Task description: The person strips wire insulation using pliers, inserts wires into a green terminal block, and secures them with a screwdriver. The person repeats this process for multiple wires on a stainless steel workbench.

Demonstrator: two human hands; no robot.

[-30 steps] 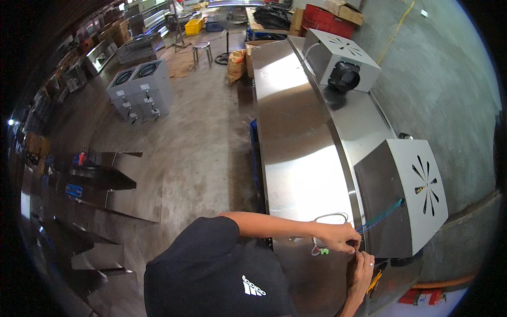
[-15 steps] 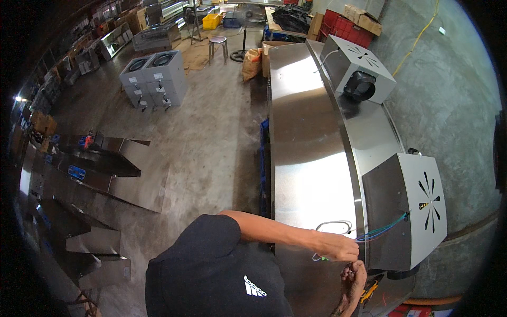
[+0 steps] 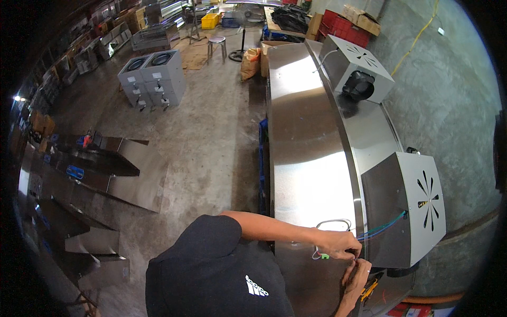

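Blue and green wires (image 3: 384, 228) run from the side of a grey box with a flower-shaped vent (image 3: 422, 203) down to my left hand (image 3: 340, 244). Its fingers are closed in a pinch around the wires, whose ends are hidden. Just below, my right hand (image 3: 359, 273) meets it fingertip to fingertip. The right fingers are pressed together too, on something too small to make out. Beside my left hand lie a loop of grey cable (image 3: 334, 222) and a small green connector (image 3: 325, 257) with thin leads, on the sheet-metal surface (image 3: 311, 190).
Yellow-handled pliers (image 3: 369, 290) lie right of my right hand. A second vented box (image 3: 359, 68) with a black round outlet stands farther along the metal. Bent metal panels (image 3: 100, 185) rest on the floor at left, and grey fan boxes (image 3: 153, 79) stand beyond.
My right hand has turned and its fingers have come up against the left fingertips. The left hand has shifted slightly. A red wire seen earlier beside the blue and green ones no longer shows.
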